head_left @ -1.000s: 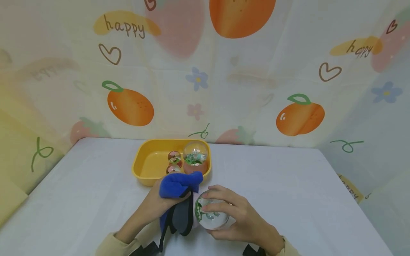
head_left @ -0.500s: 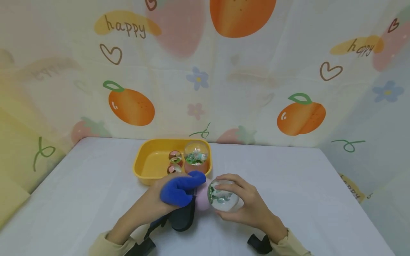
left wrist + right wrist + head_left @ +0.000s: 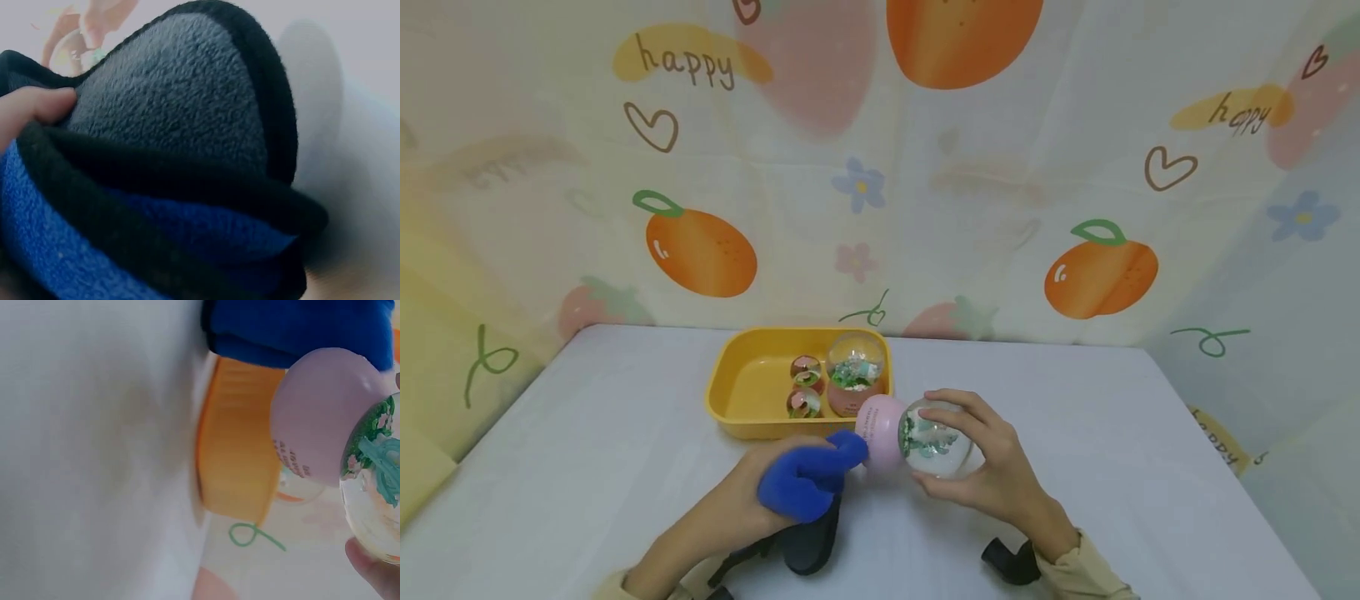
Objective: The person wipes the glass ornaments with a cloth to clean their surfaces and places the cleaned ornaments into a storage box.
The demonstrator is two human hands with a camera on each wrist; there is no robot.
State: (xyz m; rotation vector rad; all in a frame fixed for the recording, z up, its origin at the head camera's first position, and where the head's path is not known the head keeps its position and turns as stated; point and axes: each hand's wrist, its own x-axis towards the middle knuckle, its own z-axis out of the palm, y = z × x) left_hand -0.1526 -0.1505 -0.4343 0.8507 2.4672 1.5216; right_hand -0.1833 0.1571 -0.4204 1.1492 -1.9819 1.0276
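Note:
My right hand (image 3: 1000, 458) grips a snow globe (image 3: 932, 442) by its clear dome. The globe lies tilted on its side above the table, its pink base (image 3: 882, 433) pointing left. Green and teal decoration shows inside the dome, and small lettering marks the base in the right wrist view. In my left hand (image 3: 730, 496) is a bunched blue cloth (image 3: 797, 492), grey on its other face and edged in black. One end of the cloth is at the base's left side; whether it touches is unclear. The left wrist view shows the cloth's grey face (image 3: 175, 87) close up, with a fingertip on it.
Behind the hands stands a yellow tray (image 3: 748, 425) holding another snow globe (image 3: 855, 375) and small glass-topped ornaments (image 3: 805, 402). The white table (image 3: 1075, 417) meets a fruit-print curtain at the back.
The globe and right hand have moved up and rightward, bringing the pink base out from behind the cloth. The left hand with the cloth has shifted left and down, away from the globe.

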